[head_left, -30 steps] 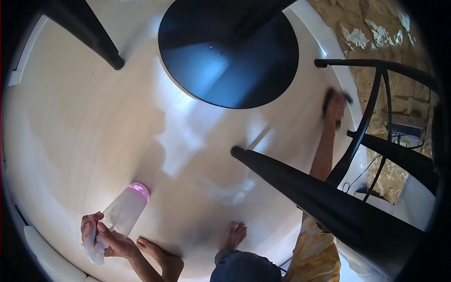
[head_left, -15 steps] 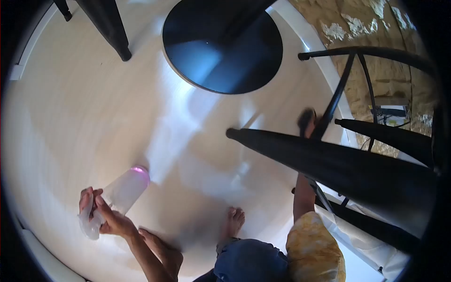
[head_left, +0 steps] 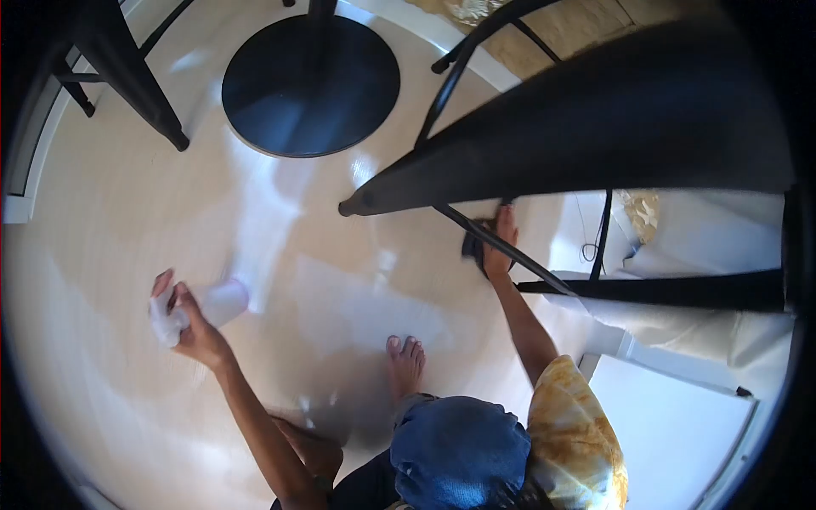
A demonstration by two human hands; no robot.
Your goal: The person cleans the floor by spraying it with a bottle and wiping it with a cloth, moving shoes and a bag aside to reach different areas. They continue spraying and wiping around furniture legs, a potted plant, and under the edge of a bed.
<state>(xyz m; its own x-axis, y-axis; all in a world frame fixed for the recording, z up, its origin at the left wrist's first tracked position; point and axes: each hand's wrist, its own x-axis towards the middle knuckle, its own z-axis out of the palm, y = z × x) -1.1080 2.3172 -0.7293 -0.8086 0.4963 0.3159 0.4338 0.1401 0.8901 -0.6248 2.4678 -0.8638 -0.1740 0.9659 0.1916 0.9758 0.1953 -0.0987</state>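
My left hand (head_left: 197, 331) is wrapped round the neck of a translucent spray bottle (head_left: 224, 303), its base pointing right, just above or on the pale floor. Low on the right, my right hand (head_left: 501, 246) presses a dark cloth (head_left: 473, 241) to the floor, fingers pointing away from me. The cloth shows mostly at the hand's left side. A thin bar of a black metal stool (head_left: 578, 119) crosses in front of that wrist, and the stool's thick leg reaches over the floor beyond the hand.
A round black pedestal base (head_left: 311, 85) stands on the floor ahead. Another black stool leg (head_left: 136, 85) is at upper left. My bare foot (head_left: 406, 361) rests in the middle. White fabric (head_left: 705, 246) and a white panel (head_left: 663, 425) lie to the right.
My right hand, with the cloth, has moved left and nearer to me, past the stool leg. The bottle has swung to point more to the right. The whole view has shifted.
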